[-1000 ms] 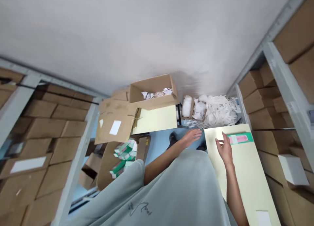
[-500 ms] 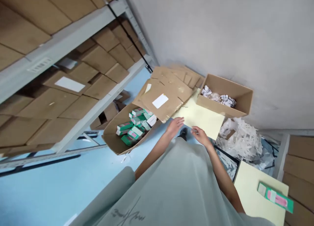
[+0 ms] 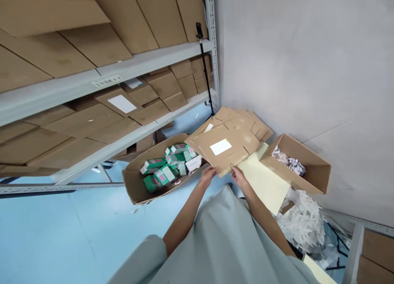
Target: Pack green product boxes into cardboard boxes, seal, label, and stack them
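Both my hands are at the near edge of a flattened cardboard box [image 3: 237, 146] with a white label, the top one of a pile. My left hand [image 3: 208, 174] pinches its near left corner, and my right hand [image 3: 237, 175] pinches the same edge farther right. Beneath the pile lies a pale yellow board [image 3: 264, 181]. To the left, beside my left hand, an open carton [image 3: 134, 181] holds several green and white product boxes [image 3: 164, 175], jumbled together.
Shelves [image 3: 107, 76] full of cardboard boxes line the left side. A black pole stand [image 3: 205, 70] leans by the shelf end. At right, against the wall, sit an open carton [image 3: 317, 169] with crumpled paper and a heap of white shredded paper [image 3: 303, 222].
My hands, apart and empty before, have reached forward and closed on the near edge of the top flattened cardboard box. The view has turned to the left.
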`<control>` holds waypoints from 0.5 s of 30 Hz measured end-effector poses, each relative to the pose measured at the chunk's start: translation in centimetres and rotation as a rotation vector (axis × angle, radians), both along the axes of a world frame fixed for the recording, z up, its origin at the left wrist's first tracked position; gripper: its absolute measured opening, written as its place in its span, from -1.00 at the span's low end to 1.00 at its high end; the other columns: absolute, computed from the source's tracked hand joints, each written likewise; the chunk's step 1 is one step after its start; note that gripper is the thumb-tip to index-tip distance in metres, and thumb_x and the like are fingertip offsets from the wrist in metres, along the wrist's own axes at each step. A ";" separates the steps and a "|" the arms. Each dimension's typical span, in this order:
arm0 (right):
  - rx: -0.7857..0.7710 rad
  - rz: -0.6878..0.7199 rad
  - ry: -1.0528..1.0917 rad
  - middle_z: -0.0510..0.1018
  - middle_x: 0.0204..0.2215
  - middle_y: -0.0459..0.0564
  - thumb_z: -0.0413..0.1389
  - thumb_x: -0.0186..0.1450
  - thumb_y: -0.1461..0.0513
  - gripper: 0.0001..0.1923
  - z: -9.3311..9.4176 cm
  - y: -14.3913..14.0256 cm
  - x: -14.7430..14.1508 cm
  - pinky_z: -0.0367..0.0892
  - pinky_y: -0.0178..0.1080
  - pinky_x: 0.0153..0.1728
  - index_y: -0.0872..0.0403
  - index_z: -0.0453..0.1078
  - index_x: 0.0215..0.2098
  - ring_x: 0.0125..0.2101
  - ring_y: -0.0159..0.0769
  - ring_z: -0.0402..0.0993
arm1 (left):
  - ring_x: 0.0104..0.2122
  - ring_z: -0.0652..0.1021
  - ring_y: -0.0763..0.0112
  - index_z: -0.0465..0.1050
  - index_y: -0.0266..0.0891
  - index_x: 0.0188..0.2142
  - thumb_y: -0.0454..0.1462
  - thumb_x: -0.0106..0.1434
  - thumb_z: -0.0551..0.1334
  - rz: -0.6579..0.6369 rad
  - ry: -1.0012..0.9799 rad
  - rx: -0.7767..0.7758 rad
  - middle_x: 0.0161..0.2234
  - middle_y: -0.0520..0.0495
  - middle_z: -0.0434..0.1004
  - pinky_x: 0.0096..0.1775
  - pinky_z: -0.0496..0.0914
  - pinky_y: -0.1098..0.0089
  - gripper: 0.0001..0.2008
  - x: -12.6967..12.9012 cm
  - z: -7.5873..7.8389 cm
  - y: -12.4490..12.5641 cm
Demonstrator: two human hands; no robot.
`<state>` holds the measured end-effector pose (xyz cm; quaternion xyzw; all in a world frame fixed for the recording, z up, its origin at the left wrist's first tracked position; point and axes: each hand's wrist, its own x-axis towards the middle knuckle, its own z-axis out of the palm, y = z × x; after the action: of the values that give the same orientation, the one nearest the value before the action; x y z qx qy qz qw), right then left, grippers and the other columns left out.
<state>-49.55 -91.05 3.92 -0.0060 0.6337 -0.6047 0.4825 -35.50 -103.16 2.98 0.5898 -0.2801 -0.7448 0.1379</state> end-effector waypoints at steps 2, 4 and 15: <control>-0.005 -0.020 0.053 0.22 -0.64 -0.31 0.48 0.08 -0.21 -0.34 0.9 -0.4 -0.1 0.04 -0.34 -0.55 -0.08 0.14 -0.48 -0.58 -0.44 0.16 | -0.14 0.72 0.26 0.61 -0.26 -0.22 -0.45 0.40 0.43 0.025 0.077 0.017 -0.16 -0.15 0.76 0.08 0.60 0.28 -0.91 0.8 0.8 -0.4; -0.014 -0.045 0.109 0.17 -0.64 -0.32 0.47 0.03 -0.23 -0.32 2.0 -0.7 -0.1 0.00 -0.33 -0.53 -0.08 0.11 -0.51 -0.57 -0.46 0.08 | -0.18 0.74 0.26 0.62 -0.22 -0.16 -0.39 0.42 0.42 0.063 0.122 0.033 -0.19 -0.12 0.77 0.05 0.62 0.29 -0.94 1.4 1.4 -1.5; -0.071 -0.264 0.345 0.51 -0.56 -0.14 0.49 0.13 -0.15 -0.56 8.7 9.4 2.1 0.32 -0.17 -0.37 -0.05 0.51 -0.39 -0.51 -0.20 0.48 | -0.02 0.82 0.26 0.27 -0.08 0.58 -0.26 0.69 0.06 -0.156 0.641 0.277 0.00 -0.08 0.85 0.33 0.56 0.16 -0.47 -7.7 5.1 -6.4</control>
<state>-47.47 -81.62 12.62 -0.0432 0.6802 -0.6748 0.2831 -43.23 -109.54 8.04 0.3163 -0.1632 -0.9311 0.0801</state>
